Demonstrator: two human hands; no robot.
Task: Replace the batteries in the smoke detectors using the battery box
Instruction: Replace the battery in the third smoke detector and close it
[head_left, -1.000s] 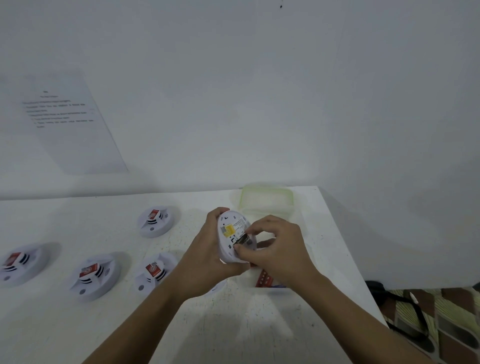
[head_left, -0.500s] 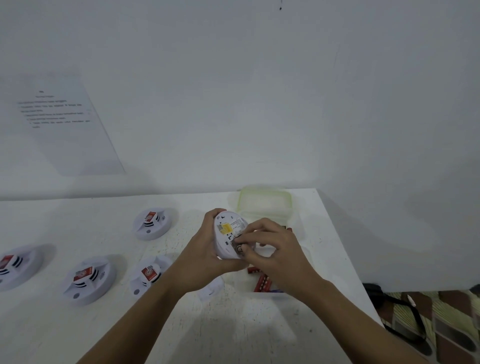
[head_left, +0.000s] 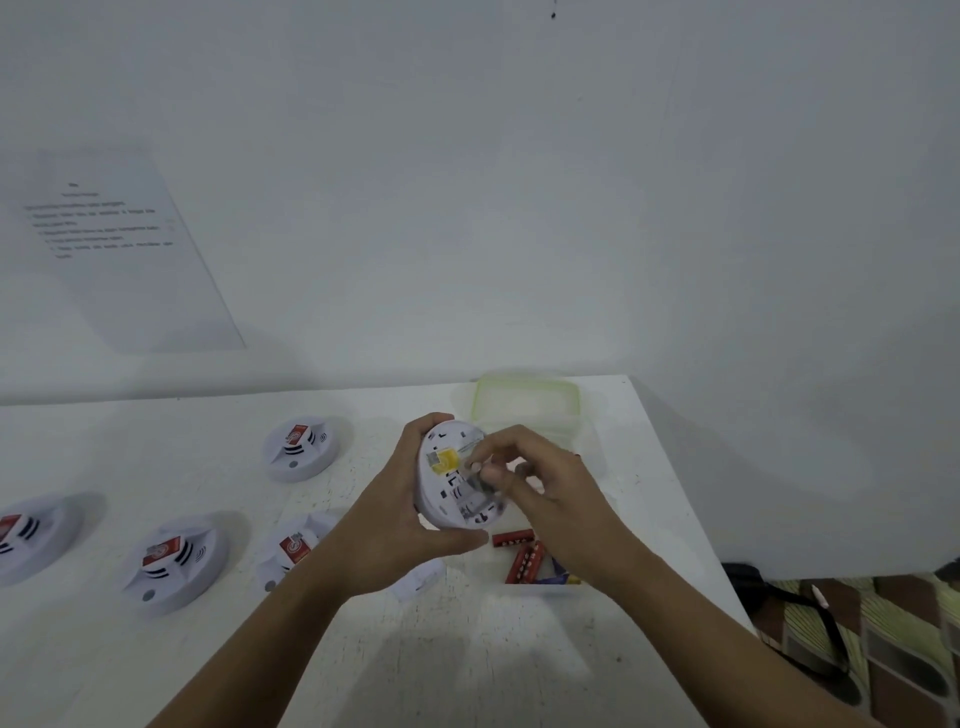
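Gripping the detector (head_left: 444, 478) above the box (head_left: 537, 590), the left hand (head_left: 395, 525) curls round its rim; the right hand's (head_left: 556, 499) fingers (head_left: 488, 472) pinch into its blurred battery bay. A hard tug could wrench it loose beside the box.

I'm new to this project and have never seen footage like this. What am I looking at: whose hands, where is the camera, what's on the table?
No machine here: a person works with bare hands, filmed by one wide-angle camera worn on the head, looking forward and down. The left hand grips a white smoke detector, its back facing the camera. The right hand has curled fingers at the detector's battery slot; blur hides whether they pinch anything. On the white table lie four more detectors and a clear battery box holding red batteries, with a green-rimmed lid beyond it.
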